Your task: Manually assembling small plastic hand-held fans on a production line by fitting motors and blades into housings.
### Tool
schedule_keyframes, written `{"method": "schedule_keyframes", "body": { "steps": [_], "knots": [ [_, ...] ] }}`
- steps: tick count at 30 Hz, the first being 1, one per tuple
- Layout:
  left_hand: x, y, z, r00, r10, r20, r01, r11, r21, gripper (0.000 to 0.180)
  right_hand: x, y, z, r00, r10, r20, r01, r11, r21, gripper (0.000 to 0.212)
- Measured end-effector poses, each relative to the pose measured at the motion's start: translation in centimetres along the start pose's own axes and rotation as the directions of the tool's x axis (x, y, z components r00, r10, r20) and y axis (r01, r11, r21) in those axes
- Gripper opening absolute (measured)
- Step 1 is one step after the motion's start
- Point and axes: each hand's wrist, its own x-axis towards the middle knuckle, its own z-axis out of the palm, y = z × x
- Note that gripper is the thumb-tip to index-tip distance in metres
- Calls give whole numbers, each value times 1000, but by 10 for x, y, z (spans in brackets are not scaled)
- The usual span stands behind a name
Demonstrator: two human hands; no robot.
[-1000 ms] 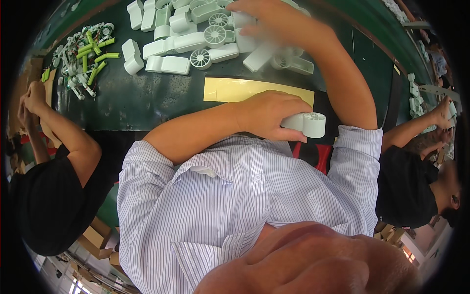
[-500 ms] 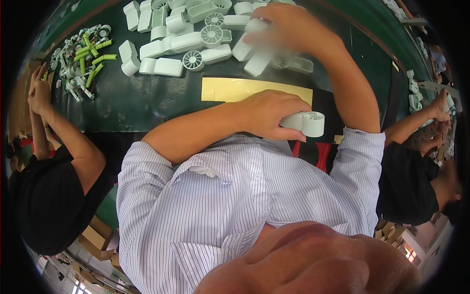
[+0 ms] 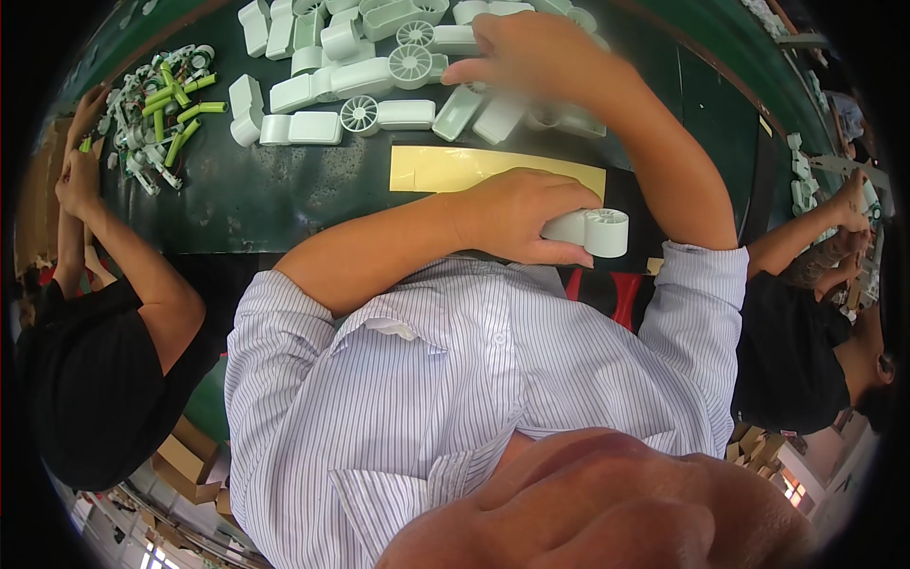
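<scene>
My left hand (image 3: 526,218) is closed around a pale green plastic housing (image 3: 607,233) and holds it in front of my chest. The housing's round, spoked end pokes out past my thumb and fingers. Over the right part of a heap of similar housings (image 3: 360,81), my right hand (image 3: 540,55) reaches with thumb and forefinger spread apart; its lower side is smeared by motion. Just below that hand lies a hollow half-shell (image 3: 459,113), its open side up. Several housings in the heap show round spoked grilles (image 3: 410,66).
A yellow strip (image 3: 498,171) lies between the heap and my left hand. Green cylinders and wired small parts (image 3: 161,119) are piled at the left. A red object (image 3: 624,299) sits by the table's near edge. Other people work at left (image 3: 81,175) and right (image 3: 848,204).
My right hand has shifted a little left, with its thumb now stretched out. The front row of housings has slid left, and a half-shell beneath that hand now shows its hollow side.
</scene>
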Motion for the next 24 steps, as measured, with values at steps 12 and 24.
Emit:
{"method": "schedule_keyframes", "body": {
  "steps": [12,24],
  "knots": [
    [2,2,-5,999,-13,-53,15,999,37,52,-52,43,0,974,-36,-225,45,998,34,36],
    [16,19,-23,840,-518,-159,507,855,-107,50,-134,118,46,973,133,-188,-61,936,348,53]
  ]
}}
